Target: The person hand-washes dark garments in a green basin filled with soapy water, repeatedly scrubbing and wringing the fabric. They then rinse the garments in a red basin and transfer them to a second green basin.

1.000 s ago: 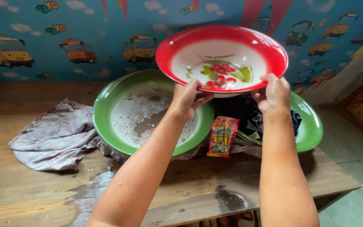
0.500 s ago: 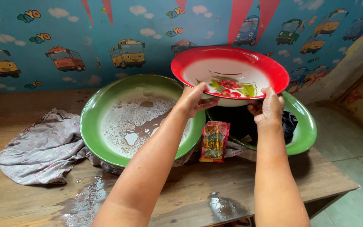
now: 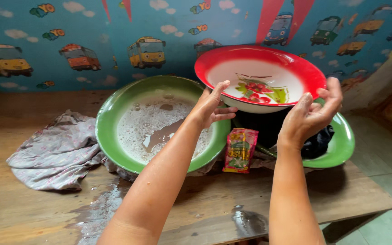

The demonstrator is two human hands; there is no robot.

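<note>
- We hold a red-rimmed white basin [image 3: 268,79] with fruit and leaf painting inside, tilted toward us and lifted clear of the wooden table [image 3: 205,199].
- Our left hand [image 3: 212,106] touches the red-rimmed basin's near left rim, fingers spread and only loosely curled against the edge.
- Our right hand [image 3: 311,113] cups the basin's near right rim, fingers bent in a loose hold; how firmly it clasps the rim we cannot tell.
- Left of the red-rimmed basin, and lower, a large green basin [image 3: 159,120] sits on the table with foamy, soapy water in its bottom.
- Below the red-rimmed basin and behind our right hand, a second green basin [image 3: 336,145] holds dark wet cloth [image 3: 318,140].
- Just below the red-rimmed basin, between the two green basins, a small red and green sachet [image 3: 240,149] stands leaning on the table.
- Well left of the red-rimmed basin, a crumpled grey patterned cloth [image 3: 57,152] lies partly under the large green basin.
- A wet patch [image 3: 100,208] darkens the table in front of the large green basin.
- Behind the red-rimmed basin runs a blue wall [image 3: 91,50] printed with cartoon buses and clouds.
</note>
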